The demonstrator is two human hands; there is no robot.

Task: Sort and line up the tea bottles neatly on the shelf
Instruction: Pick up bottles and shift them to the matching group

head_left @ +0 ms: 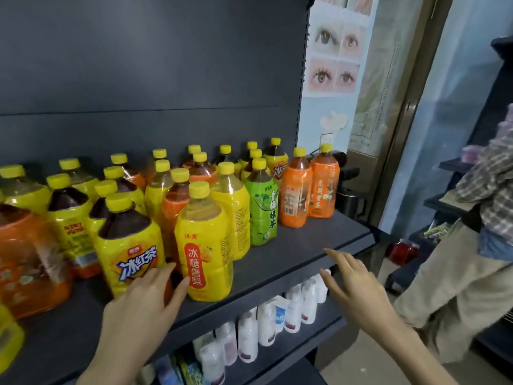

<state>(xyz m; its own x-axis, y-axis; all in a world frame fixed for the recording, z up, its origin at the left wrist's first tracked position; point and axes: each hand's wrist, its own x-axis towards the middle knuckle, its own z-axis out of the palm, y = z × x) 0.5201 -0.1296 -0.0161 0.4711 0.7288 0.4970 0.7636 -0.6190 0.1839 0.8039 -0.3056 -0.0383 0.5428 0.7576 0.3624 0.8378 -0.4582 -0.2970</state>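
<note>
Nearest, the left hand (pixel 144 309) reaches in with its grip released, fingertips by the iced-tea bottle (pixel 130 245) and thumb touching the pear-drink bottle (pixel 204 245), likely to nudge this front pair into line. The right hand (pixel 349 282) hovers over the shelf (pixel 305 243) edge, also released, holding nothing. Behind, the other tea bottles (pixel 177 187) stand crowded with colours mixed, leaving bare shelf only rightward, where a person (pixel 472 245) stands close by.
</note>
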